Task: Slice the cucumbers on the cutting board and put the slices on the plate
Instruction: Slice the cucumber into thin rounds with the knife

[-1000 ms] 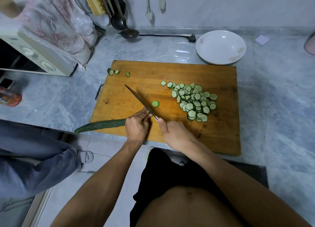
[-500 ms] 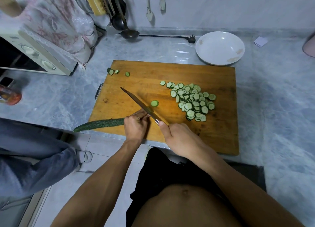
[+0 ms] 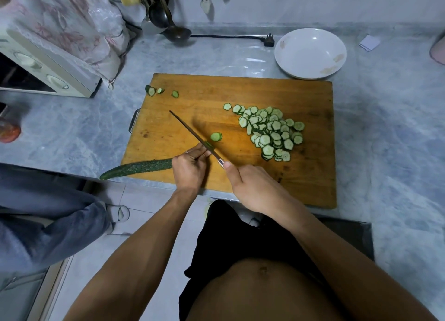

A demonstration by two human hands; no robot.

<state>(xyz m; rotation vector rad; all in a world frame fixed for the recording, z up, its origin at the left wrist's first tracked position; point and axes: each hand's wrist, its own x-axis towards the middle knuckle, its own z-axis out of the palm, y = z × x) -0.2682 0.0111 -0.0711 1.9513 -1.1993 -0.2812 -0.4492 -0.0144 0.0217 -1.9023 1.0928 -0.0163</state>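
I see both arms bare from shoulder to wrist, no sleeves, no watch. The left hand (image 3: 190,169) and right hand (image 3: 255,188) wear no gloves. My torso is bare too, and black shorts (image 3: 240,238) sit at the waist.

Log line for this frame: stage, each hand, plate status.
stage: mid-slicing | left hand: holds cucumber | right hand: grips knife | plate: no slices

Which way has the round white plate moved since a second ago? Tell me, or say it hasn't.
No. The round white plate sits just beyond the wooden cutting board's far right corner, as before.
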